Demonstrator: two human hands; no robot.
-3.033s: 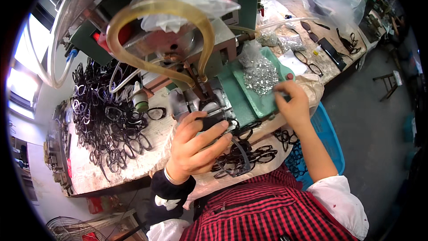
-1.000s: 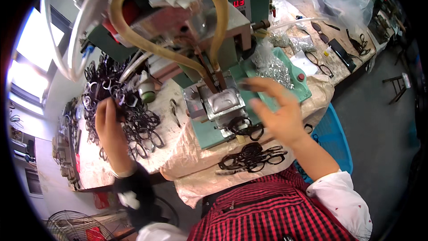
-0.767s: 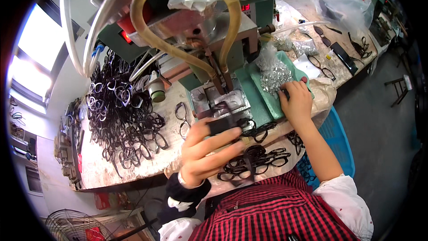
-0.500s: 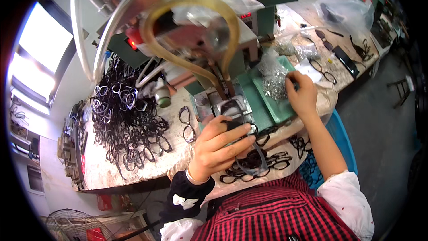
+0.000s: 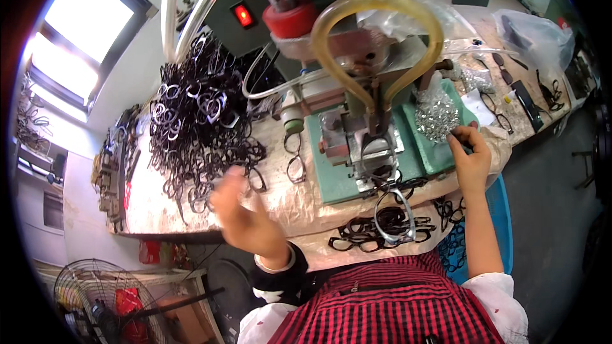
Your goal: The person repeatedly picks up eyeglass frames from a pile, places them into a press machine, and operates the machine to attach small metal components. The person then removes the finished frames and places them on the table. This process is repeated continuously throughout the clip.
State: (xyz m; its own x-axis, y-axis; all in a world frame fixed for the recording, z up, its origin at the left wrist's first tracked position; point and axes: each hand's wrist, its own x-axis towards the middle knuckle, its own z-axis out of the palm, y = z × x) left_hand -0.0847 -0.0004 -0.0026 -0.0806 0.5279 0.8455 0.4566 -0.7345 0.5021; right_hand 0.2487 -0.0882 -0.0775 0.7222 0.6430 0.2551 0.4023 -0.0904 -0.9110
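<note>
Through the head view, I see the left hand blurred in front of the big tangled heap of black spectacle frames, its thumb and fingers apart; I cannot tell whether it touches any. The right hand is at the light green plastic tray, fingers bent and thumb close to them, just beside the mound of small shiny silver pieces. I cannot tell whether they pinch anything.

The grey, translucent-looking spectacle frame is between my two hands, apart from both. One rim is at the silvery metal fixture, below the loop of yellowish tube; the other sticks out toward me, over the smaller cluster of black frames.
</note>
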